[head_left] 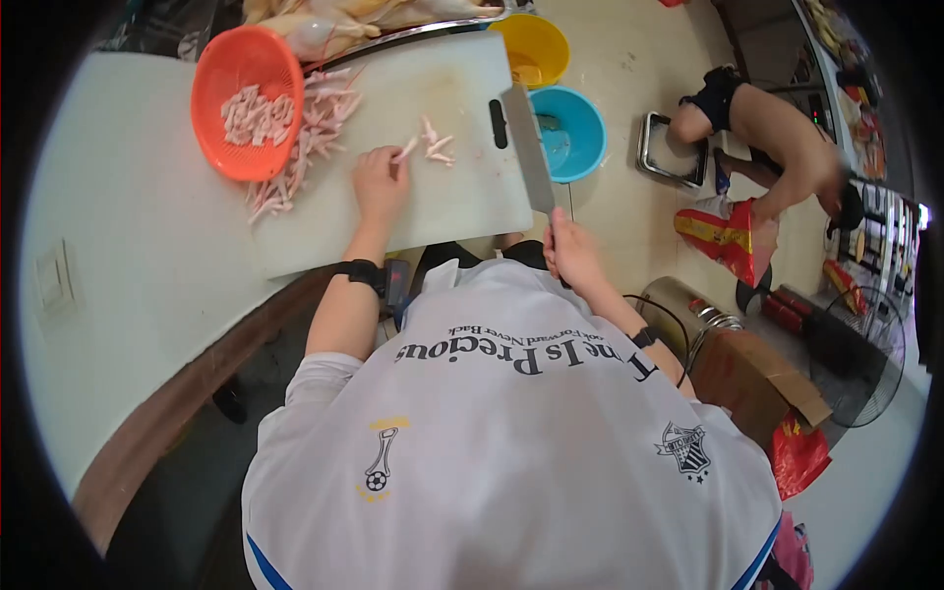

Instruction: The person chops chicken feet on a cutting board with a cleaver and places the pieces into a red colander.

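Observation:
On the white cutting board (pixel 462 202), my left hand (pixel 380 179) pinches a pale chicken foot (pixel 406 150) between its fingertips. A few more chicken feet (pixel 436 144) lie just to the right of it. My right hand (pixel 578 254) is wrapped round the handle of a large knife (pixel 532 152). Its broad blade points away from me, along the board's right edge and apart from the feet. A heap of chicken feet (pixel 320 123) covers the board's left side. Beside it stands an orange basket (pixel 211 108) with short pale cut pieces (pixel 258 117) inside.
Whole plucked birds (pixel 320 29) lie in a metal tray at the back. A yellow basin (pixel 541 44) and a blue basin (pixel 587 138) stand beyond the board's right edge. Farther right, a person (pixel 782 128) bends over a red bag (pixel 723 236). A cardboard box (pixel 747 383) stands behind my right arm.

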Motion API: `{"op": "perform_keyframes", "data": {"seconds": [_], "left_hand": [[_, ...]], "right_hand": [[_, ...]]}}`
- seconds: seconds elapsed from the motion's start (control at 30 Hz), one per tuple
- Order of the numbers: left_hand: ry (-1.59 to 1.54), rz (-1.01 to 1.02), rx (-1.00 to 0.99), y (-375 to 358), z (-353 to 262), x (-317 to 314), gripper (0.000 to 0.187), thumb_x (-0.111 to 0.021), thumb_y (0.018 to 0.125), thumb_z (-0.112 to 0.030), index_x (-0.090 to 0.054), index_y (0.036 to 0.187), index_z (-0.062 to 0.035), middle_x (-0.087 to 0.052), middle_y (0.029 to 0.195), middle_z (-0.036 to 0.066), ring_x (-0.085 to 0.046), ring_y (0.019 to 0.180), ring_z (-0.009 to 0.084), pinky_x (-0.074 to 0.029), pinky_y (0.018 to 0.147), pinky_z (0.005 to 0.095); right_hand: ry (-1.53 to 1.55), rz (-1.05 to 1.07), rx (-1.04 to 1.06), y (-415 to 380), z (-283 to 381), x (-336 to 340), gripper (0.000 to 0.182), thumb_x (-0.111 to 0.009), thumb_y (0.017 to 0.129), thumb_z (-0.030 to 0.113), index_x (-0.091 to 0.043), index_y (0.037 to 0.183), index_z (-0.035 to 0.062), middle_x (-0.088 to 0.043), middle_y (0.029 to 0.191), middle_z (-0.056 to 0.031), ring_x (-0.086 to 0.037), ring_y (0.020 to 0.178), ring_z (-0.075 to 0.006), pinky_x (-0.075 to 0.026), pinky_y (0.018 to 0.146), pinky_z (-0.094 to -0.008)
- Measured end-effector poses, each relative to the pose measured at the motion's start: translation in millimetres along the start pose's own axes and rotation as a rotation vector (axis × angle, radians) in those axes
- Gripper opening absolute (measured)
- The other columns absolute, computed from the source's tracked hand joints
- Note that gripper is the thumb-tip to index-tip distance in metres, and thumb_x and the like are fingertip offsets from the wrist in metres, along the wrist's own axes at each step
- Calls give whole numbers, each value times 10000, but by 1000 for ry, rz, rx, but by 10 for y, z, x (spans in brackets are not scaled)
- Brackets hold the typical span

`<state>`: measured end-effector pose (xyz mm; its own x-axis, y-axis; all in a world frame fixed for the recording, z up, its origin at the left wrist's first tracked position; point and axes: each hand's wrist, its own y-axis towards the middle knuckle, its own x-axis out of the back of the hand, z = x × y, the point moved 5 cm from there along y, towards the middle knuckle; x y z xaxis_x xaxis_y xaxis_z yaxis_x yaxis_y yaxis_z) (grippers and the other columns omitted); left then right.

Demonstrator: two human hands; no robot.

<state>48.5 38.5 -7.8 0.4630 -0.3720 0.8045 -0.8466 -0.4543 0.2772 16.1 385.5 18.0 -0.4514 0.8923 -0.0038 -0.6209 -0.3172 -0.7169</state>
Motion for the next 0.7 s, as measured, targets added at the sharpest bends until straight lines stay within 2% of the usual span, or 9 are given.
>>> {"op": "perform_keyframes", "data": {"seconds": [0.03,0.17,0.27,0.37,0.43,0.53,0.57,0.63,0.7], "left_hand": [[72,30,-65,-30,-62,-29,254,-744,827,-174,-683,1064,-106,-690,993,87,-630,993,294,-476,858,466],[39,45,18,-144,-61,238,332,-733,822,-193,-662,1133,-102,-672,1119,91,-595,1111,306,-446,943,458],[13,-28,36,-260,130,477,414,-739,810,-180,-616,1195,-94,-634,1196,92,-570,1133,321,-457,900,472],[-24,-39,28,-355,363,650,427,-717,810,-145,-597,1214,-80,-625,1196,111,-573,1119,343,-457,909,476],[-69,-89,-31,-424,436,776,399,-673,798,-76,-597,1189,-55,-626,1154,134,-578,1095,359,-458,911,473],[-132,-80,-46,-474,550,841,381,-633,775,-22,-595,1154,-34,-624,1111,156,-584,1065,373,-464,900,465],[-136,-84,-45,-473,573,852,381,-633,775,-22,-595,1154,-34,-624,1111,156,-584,1065,373,-464,900,465],[-179,-148,-13,-516,594,866,368,-610,754,5,-593,1120,-18,-622,1085,166,-588,1045,379,-469,890,466],[-225,-121,-12,-488,561,795,366,-613,752,1,-593,1118,-21,-622,1091,166,-588,1048,380,-469,894,473]], "right_hand": [[-64,42,60,46,70,-156,627,-378,1082,534,-522,687,69,-471,533,-8,-435,419,-106,-355,418,-282],[-123,124,141,178,131,-819,613,-352,1083,554,-476,710,83,-409,517,14,-388,392,-101,-320,394,-272],[-352,53,378,390,263,-1292,677,-349,1091,518,-513,638,42,-479,524,-37,-500,473,-157,-394,480,-328],[-421,-96,658,510,839,-1739,696,-354,1094,491,-536,614,21,-516,540,-70,-565,567,-193,-440,572,-370],[-321,-131,812,354,1452,-1940,585,-406,1092,416,-574,753,-30,-564,598,-167,-578,563,-301,-457,582,-422],[-155,-111,867,219,1835,-2045,559,-412,1093,384,-586,741,-14,-603,613,-176,-590,556,-366,-454,569,-429],[-266,-155,827,217,1736,-2054,575,-392,1094,382,-658,771,-12,-665,694,-231,-646,665,-450,-497,642,-477],[-614,-235,791,720,938,-2078,622,-368,1087,431,-722,835,-14,-688,799,-293,-680,803,-497,-526,746,-522],[-693,-217,341,740,507,-2038,678,-356,1066,510,-770,919,-6,-681,911,-348,-677,947,-512,-514,886,-547]]}}
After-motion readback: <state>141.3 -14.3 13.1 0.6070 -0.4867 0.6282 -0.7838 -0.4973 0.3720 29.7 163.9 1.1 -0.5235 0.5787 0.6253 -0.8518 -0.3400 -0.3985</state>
